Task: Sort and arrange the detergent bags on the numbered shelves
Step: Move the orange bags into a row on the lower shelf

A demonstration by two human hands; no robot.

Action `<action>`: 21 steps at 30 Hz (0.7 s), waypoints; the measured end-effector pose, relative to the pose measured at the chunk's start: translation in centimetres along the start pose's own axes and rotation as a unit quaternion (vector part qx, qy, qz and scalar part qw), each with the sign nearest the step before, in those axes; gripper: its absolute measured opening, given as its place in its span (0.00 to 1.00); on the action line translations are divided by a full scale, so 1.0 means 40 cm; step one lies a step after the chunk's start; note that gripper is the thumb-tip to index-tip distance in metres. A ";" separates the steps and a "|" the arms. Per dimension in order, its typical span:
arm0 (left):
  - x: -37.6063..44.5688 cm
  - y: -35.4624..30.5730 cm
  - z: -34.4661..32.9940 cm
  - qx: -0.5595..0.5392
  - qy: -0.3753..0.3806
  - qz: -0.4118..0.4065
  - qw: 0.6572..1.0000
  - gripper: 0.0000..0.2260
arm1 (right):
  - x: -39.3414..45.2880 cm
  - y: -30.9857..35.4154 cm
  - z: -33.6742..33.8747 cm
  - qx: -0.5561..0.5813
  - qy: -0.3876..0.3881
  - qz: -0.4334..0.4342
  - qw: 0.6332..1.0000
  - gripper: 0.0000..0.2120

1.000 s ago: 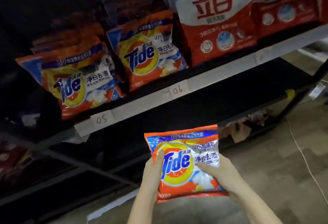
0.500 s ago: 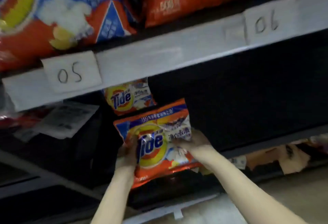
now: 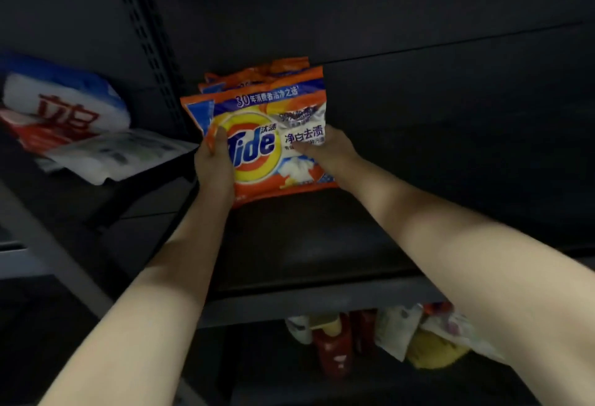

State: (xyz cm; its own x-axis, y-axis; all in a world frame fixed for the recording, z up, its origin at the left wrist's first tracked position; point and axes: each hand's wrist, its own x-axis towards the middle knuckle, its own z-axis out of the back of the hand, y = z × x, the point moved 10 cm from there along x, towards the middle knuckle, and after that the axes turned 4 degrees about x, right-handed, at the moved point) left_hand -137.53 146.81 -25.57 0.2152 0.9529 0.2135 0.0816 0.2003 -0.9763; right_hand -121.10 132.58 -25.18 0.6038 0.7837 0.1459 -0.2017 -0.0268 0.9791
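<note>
Since a second ago I have carried the Tide bag (image 3: 270, 144) from out over the floor into the dark shelf (image 3: 322, 251), upright against at least two more Tide bags (image 3: 257, 75) stacked behind it. My left hand (image 3: 214, 161) grips its left edge, my right hand (image 3: 325, 148) its right, fingers curled round it. At the shelf's left edge lie one red-and-white bag (image 3: 61, 106) and one white pouch (image 3: 119, 154).

orange bag (image 3: 257, 141) reads "tide", "30", "净白去渍"; red-white bag (image 3: 61, 109) reads "立白".
</note>
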 end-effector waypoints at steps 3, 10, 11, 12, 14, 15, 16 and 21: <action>0.051 0.010 -0.001 0.000 -0.020 -0.015 1.000 0.18 | 0.028 -0.024 -0.017 0.003 -0.013 -0.020 1.000 0.22; 0.127 0.015 -0.013 0.021 -0.036 -0.065 0.997 0.14 | 0.032 -0.051 -0.034 -0.062 0.028 -0.068 0.995 0.28; 0.131 0.015 -0.014 0.016 -0.041 -0.074 0.996 0.14 | 0.041 -0.051 -0.027 -0.073 0.017 -0.068 0.995 0.28; 0.133 0.016 -0.014 0.014 -0.046 -0.082 0.995 0.14 | 0.050 -0.054 -0.020 -0.080 0.006 -0.069 0.994 0.28; 0.133 0.014 -0.017 0.031 -0.052 -0.094 0.994 0.16 | 0.064 -0.066 -0.009 -0.082 -0.013 -0.075 0.994 0.31; 0.135 0.012 -0.014 0.042 -0.055 -0.097 0.993 0.17 | 0.066 -0.072 -0.009 -0.083 -0.020 -0.080 0.993 0.31; 0.136 0.003 -0.008 0.059 -0.062 -0.104 0.991 0.17 | 0.065 -0.076 -0.010 -0.086 -0.026 -0.084 0.992 0.32; 0.089 -0.104 0.026 0.171 -0.154 -0.200 0.952 0.18 | 0.036 -0.041 0.012 -0.216 -0.034 -0.067 0.973 0.26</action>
State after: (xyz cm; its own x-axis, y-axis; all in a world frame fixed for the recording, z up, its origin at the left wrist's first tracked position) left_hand -138.13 149.63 -20.78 -0.0671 0.7957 0.6019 -0.2358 0.5736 -0.7845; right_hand -119.51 133.44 -26.49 0.6940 0.7186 0.0447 -0.4145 0.3480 0.8409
